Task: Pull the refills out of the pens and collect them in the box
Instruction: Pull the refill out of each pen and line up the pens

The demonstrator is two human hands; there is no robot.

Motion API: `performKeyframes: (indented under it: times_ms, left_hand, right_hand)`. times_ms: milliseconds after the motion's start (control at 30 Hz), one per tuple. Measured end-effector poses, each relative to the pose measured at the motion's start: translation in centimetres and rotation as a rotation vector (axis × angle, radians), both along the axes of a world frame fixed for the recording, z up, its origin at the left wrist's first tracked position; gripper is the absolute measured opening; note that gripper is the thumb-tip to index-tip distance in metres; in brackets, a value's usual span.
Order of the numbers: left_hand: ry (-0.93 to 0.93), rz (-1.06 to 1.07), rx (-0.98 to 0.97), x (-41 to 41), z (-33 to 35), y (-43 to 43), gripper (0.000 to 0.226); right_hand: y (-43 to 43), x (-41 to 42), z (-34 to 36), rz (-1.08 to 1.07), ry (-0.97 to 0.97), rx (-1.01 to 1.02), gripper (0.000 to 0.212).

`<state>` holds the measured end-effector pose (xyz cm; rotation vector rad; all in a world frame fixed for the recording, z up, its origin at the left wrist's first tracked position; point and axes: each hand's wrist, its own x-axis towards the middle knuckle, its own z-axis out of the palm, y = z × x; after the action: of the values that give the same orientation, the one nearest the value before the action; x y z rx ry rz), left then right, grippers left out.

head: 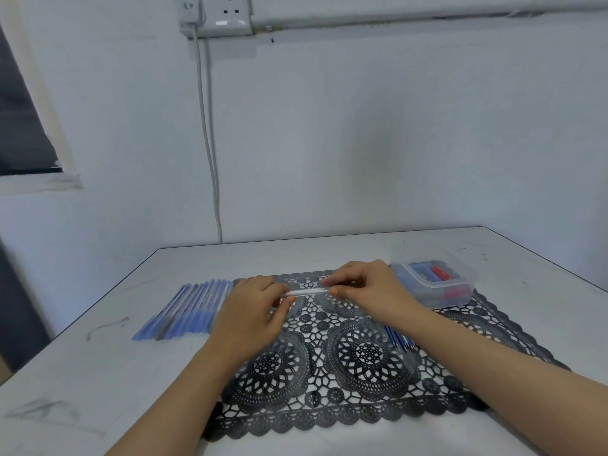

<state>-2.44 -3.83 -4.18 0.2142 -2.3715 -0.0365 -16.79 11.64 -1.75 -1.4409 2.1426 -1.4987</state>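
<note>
Holding one pen (306, 292) level above the far half of the lace mat (348, 419), around mid-tabletop. Left hand (253, 311) pinches one end between thumb and curled fingers. Right hand (368, 287) pinches the other end the same way. Both are grasping the pen, neither is relaxed. Can't tell which end is the tip or whether the refill is partly out; the barrel is pale and blurry.

Layout:
- Row of blue pens (194, 307) lies side by side toward the left edge of the tabletop (98, 373), just beside the mat's left edge and near the left hand.
- Clear plastic box (437, 301) sits on the mat's far right corner. Blue and red bits are inside, can't tell what they are.
- Small bunch of thin blue refills (401, 342) lies on the mat near the right forearm, not in the box.

Step in hand, my read: separating the refill from the barrel. To do it well:
- Fix the left grip on the barrel and pull straight along the pen's axis with the right.
- No bending. A thin refill will likely kink if levered.
- If the tip section sticks, twist a little and grip close to the joint.
- Work over the mat so a dropped part doesn't roll to the table edge.
- The refill then goes right, into the box. The loose bunch on the mat needs collecting too.
- Put the empty barrel apart from the full row to avoid mixing.
</note>
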Motion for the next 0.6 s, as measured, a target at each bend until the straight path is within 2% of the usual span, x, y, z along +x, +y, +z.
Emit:
performKeyframes:
  times_ms: [600]
  left_hand:
    - [-0.012,-0.029,0.022,0.04,0.08,0.42,0.032]
  right_hand:
    - [0.2,0.68,0.09,0.038,-0.105,-0.053,0.02]
